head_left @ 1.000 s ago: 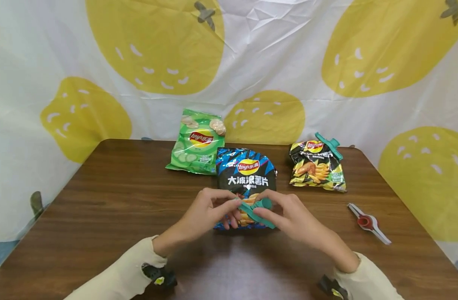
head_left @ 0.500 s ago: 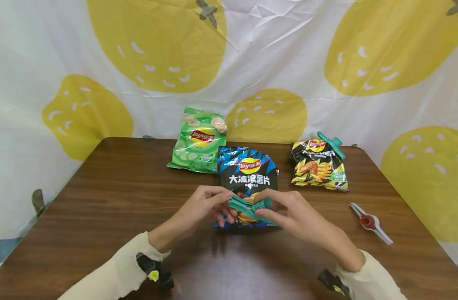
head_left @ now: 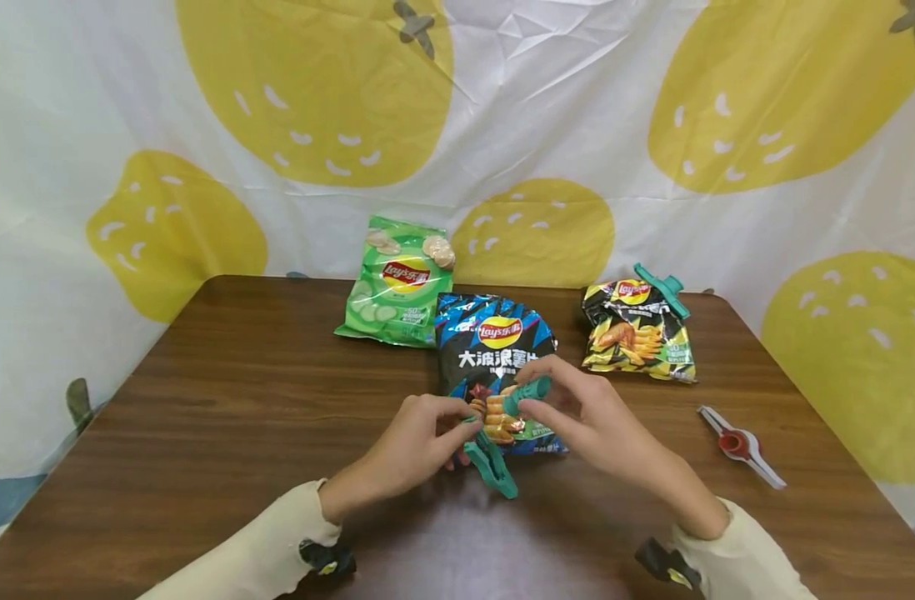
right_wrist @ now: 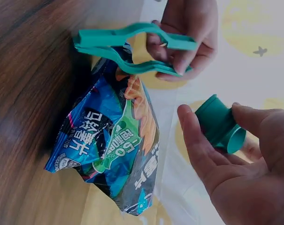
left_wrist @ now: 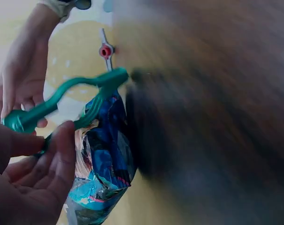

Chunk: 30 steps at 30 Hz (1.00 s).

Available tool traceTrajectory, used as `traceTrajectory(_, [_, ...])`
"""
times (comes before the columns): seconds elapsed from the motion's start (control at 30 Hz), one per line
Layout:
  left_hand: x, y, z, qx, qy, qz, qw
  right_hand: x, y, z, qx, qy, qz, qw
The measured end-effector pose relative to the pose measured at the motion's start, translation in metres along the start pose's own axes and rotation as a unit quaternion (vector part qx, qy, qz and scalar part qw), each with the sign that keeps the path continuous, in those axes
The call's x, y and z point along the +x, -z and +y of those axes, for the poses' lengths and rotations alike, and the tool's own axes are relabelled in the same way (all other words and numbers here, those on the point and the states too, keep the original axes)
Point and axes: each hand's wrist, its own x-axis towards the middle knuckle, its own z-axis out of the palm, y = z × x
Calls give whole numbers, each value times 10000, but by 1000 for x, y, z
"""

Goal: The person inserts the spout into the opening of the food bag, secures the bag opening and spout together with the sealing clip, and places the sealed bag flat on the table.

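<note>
My left hand (head_left: 416, 437) pinches one end of a teal bag clip (head_left: 492, 468) between thumb and fingers. Its two long arms spread apart, joined at the far end, in the right wrist view. A separate teal spout cap (right_wrist: 219, 124), short and tubular, sits between the thumb and fingers of my right hand (head_left: 596, 417). Behind both hands a blue and black chip bag (head_left: 495, 354) stands on the table, its lower front partly covered by them. In the left wrist view the clip (left_wrist: 102, 89) overlaps the cap (left_wrist: 19, 121).
A green chip bag (head_left: 397, 287) stands at the back, left of the blue one. Back right, a black and yellow chip bag (head_left: 630, 333) carries another teal clip (head_left: 663, 290). A red and silver squeezer-like tool (head_left: 737, 444) lies on the wooden table (head_left: 240, 400) at right.
The spout cap has come away from the clip. My left hand has lowered the clip toward me, while my right hand keeps the cap and has risen slightly.
</note>
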Motion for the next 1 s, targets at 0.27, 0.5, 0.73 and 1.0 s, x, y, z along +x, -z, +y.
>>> traceTrajectory(0.27, [-12,6,-5,2073,-513,-610,9750,3,0,1,116,-426,136,9989])
traceTrajectory(0.5, [-16,-3,-11,2954,-621,-1028,9478,-1,-9,1,-483,-204,-513,9973])
traceTrajectory(0.73, [-17,-8,-11,3087,-366,-1176,9431,-15,-45,-10,-1635,60,-2240,9608])
traceTrajectory(1.0, [-18,-5,-11,2907,-200,-1390,9464,-30,-74,-31,-2204,998,-2413,9398])
